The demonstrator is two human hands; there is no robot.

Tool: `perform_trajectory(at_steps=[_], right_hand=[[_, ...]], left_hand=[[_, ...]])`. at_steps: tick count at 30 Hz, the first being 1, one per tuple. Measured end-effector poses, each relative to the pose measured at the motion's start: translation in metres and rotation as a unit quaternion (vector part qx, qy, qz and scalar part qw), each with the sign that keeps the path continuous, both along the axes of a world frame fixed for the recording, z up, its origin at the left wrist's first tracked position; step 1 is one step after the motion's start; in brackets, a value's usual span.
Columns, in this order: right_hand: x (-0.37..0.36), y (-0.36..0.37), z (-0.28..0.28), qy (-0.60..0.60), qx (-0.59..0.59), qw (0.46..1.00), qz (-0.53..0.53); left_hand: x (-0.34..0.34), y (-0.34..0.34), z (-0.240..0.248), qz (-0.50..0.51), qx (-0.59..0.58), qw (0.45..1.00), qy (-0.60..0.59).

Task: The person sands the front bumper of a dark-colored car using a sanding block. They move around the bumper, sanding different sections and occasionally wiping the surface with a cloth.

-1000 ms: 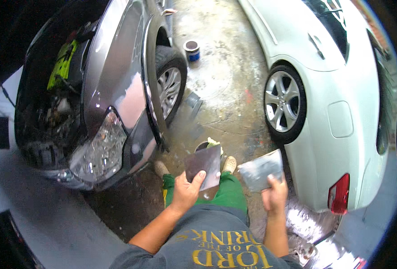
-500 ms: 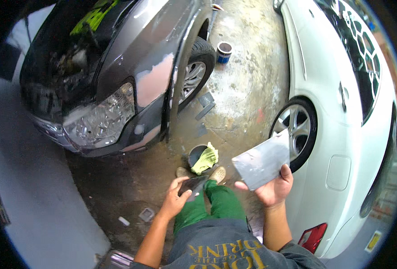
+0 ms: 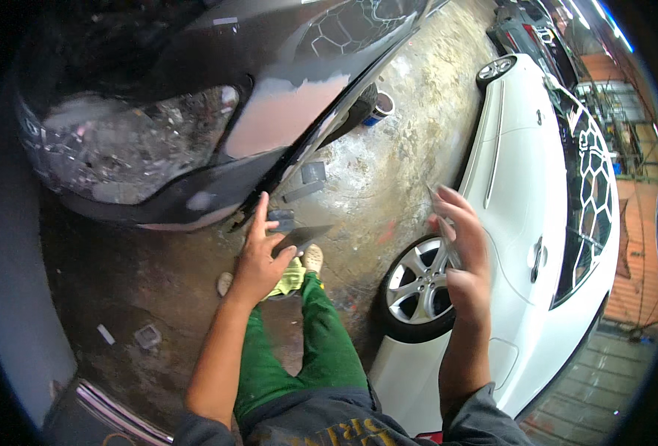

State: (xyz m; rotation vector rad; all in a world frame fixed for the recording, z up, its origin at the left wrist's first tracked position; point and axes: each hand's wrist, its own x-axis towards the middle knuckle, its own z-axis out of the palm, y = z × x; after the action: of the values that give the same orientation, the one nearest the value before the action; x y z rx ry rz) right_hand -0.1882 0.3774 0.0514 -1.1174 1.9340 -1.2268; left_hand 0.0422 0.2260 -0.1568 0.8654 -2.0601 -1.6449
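While the left hand (image 3: 254, 260), left of the frame's centre, pinches a dark flat sheet (image 3: 306, 236), index finger outstretched, the right hand (image 3: 473, 241), blurred right of centre, is clamped on a thin plate (image 3: 448, 241) seen edge-on. Below the sheet shows yellow-green cloth (image 3: 290, 279); a dark grey car (image 3: 180, 44) with a pink fender patch (image 3: 288, 111) fills the upper left, a white car (image 3: 518, 201) the right.

The stained concrete floor (image 3: 414, 126) carried a blue-and-white can (image 3: 381, 110), a grey sheet (image 3: 313, 172) just beside a grey strip (image 3: 303, 191), a small pale bar (image 3: 106, 334) near a clear squarish tray (image 3: 148, 337), beige shoes (image 3: 313, 259), and a white car (image 3: 518, 178) on its wheels.
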Motion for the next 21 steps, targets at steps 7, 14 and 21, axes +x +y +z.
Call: perform_trajectory(at_steps=[7,14,21], right_hand=[[-0.061,-0.099,-0.092,0.503,0.091,0.836,0.199],[-0.094,-0.134,-0.114,0.56,0.078,0.788,0.242],[-0.104,-0.14,-0.11,0.553,0.05,0.793,0.252]], left_hand=[[-0.031,0.005,-0.009,0.101,-0.017,0.994,-0.029],[-0.055,0.015,-0.021,0.124,-0.033,0.989,-0.068],[-0.066,0.02,-0.025,0.139,-0.028,0.987,-0.081]])
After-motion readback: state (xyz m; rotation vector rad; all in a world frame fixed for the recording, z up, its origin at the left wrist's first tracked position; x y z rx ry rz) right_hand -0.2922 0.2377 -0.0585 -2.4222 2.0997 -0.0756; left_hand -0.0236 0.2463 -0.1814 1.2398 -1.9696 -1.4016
